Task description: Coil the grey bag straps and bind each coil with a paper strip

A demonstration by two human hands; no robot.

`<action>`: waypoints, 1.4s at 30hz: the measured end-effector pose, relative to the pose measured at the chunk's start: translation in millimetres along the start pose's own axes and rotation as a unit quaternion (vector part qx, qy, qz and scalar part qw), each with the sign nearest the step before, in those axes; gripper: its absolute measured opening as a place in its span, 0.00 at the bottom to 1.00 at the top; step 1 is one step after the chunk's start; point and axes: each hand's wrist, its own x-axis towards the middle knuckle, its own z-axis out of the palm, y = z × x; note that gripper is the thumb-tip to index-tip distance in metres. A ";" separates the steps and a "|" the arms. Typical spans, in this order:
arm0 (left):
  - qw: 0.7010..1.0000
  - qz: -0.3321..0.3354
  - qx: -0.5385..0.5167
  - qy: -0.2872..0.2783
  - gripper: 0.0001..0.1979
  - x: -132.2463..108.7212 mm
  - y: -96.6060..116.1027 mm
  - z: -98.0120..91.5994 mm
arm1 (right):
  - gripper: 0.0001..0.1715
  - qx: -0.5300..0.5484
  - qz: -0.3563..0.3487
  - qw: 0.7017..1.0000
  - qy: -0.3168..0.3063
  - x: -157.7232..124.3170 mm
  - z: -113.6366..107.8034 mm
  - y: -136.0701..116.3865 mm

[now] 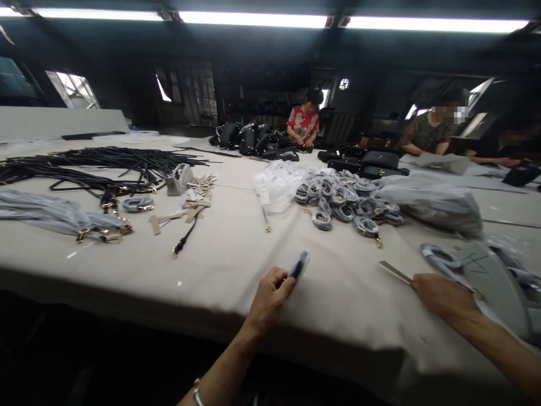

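Observation:
My left hand is closed round a coiled strap in clear plastic, held edge-on above the pale table cover. Between the fingers of my right hand is a thin tan strip, its free end pointing left. Beside and behind that hand lies a wrapped strap, partly coiled, near a grey-green surface with a drawn mark. Beyond my hands sits a pile of wrapped coils with gold clasps.
Black straps, wrapped straps, a tape dispenser and tan strips lie on the left. Plastic bags and black bags are further back. A person in red and others work across the table.

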 end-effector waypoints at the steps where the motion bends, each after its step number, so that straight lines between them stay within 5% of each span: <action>1: 0.998 -0.034 -0.058 -0.008 0.13 -0.2 0.2 1.2 | 0.14 0.009 -0.005 1.000 -0.003 -0.2 -2.2 2.3; 6: 0.944 -0.158 -0.289 -0.011 0.20 -0.4 -0.2 9.7 | 0.16 0.053 0.022 0.998 -0.013 5.2 -18.1 12.7; 18: 0.914 -0.217 -0.343 0.017 0.23 1.7 4.1 16.0 | 0.09 0.222 0.055 0.973 0.020 5.3 -38.6 19.7; 23: 0.948 -0.142 -0.285 -0.009 0.21 1.9 3.0 22.0 | 0.16 0.331 0.034 0.943 0.004 -18.5 -39.4 -11.7; 28: 0.981 -0.081 -0.178 -0.014 0.17 -0.1 2.8 28.6 | 0.18 0.507 -0.076 0.854 -0.091 -64.7 -36.3 -84.9; 32: 0.999 0.005 -0.035 -0.025 0.13 -8.1 14.2 30.4 | 0.17 0.529 -0.130 0.830 -0.123 -88.8 -37.9 -129.6; 37: 0.995 0.074 0.071 0.007 0.12 -14.2 26.7 29.1 | 0.14 0.534 -0.183 0.817 -0.117 -99.0 -33.9 -138.4; 42: 1.000 0.023 0.001 -0.016 0.15 -11.0 15.1 26.5 | 0.20 0.566 -0.132 0.805 -0.119 -105.7 -31.4 -132.2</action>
